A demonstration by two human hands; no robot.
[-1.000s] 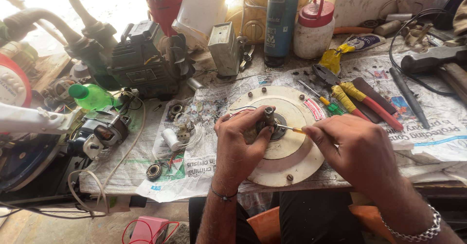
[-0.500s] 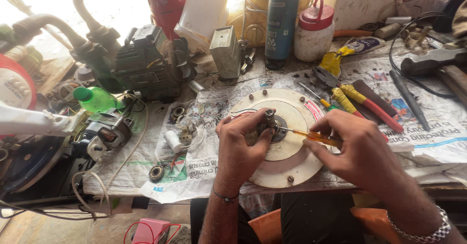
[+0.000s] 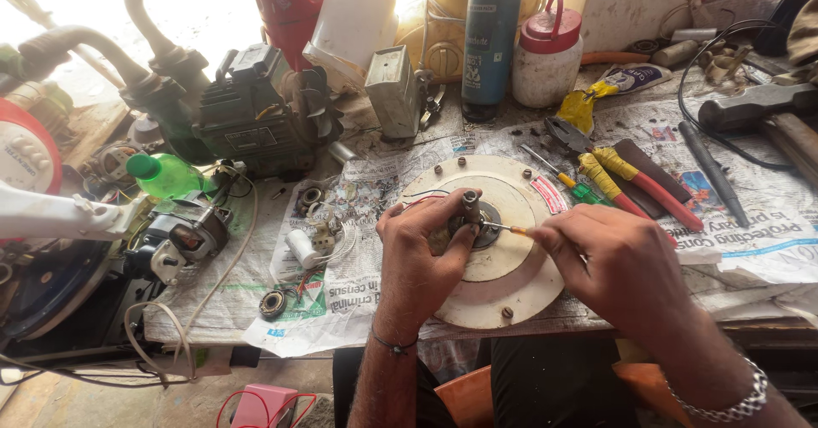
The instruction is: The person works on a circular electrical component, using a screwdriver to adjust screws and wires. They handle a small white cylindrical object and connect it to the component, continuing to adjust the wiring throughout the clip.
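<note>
Gripping a thin screwdriver (image 3: 509, 229) with an orange handle, our right hand (image 3: 622, 266) closes around it and points its tip at the metal hub (image 3: 479, 220) in the middle of a round cream motor cover (image 3: 503, 262). Our left hand (image 3: 422, 253) clasps that hub from the other side, fingers curled against the short shaft that stands up from it. We see the cover lying flat on newspaper (image 3: 341, 283) at the near edge of the workbench, right in front of us. Just beyond it lie 2 pairs of pliers (image 3: 626, 172) with red and yellow grips. To the left sit a small white spool (image 3: 300, 246) and a loose bearing (image 3: 273, 303). Farther back stand a grey pump motor (image 3: 247, 112), a dark spray bottle (image 3: 490, 36) and a red-lidded jar (image 3: 548, 53).
</note>
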